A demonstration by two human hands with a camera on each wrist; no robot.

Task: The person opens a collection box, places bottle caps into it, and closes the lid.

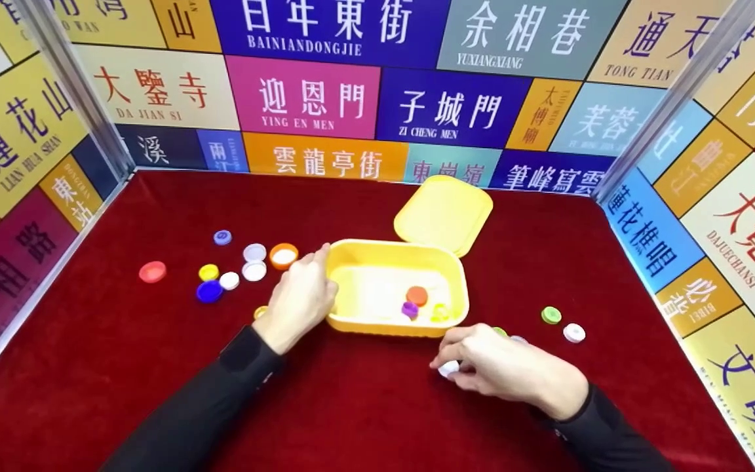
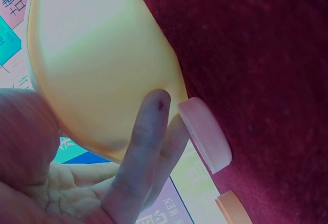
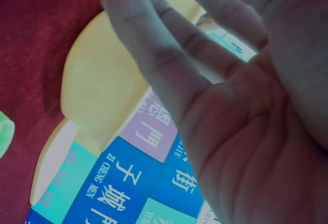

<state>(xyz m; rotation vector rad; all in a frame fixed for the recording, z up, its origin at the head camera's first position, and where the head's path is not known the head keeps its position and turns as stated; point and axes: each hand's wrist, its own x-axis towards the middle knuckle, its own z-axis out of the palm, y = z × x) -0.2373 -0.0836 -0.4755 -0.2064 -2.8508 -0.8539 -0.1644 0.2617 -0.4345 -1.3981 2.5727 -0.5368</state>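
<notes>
My left hand (image 1: 300,298) grips the left end of a yellow plastic box (image 1: 396,331), its fingers against the outer wall (image 2: 107,70). Inside the box lie an orange-red bottle cap (image 1: 417,296), a purple cap (image 1: 409,309) and something yellow (image 1: 440,313). Near the box's front right corner, my right hand (image 1: 505,364) pinches a white bottle cap (image 1: 448,369) just at or above the cloth; I cannot tell which. A green cap (image 1: 499,332) and a pale one (image 1: 519,339) are partly hidden behind this hand. A pinkish cap (image 2: 207,134) stands beside the left fingers in the left wrist view.
The yellow lid (image 1: 444,215) lies behind the box on the red cloth (image 1: 351,406). Several caps, including a blue one (image 1: 209,292) and an orange one (image 1: 284,256), are scattered left. At right are a green cap (image 1: 551,315) and a white cap (image 1: 574,333). Printed panels enclose the table.
</notes>
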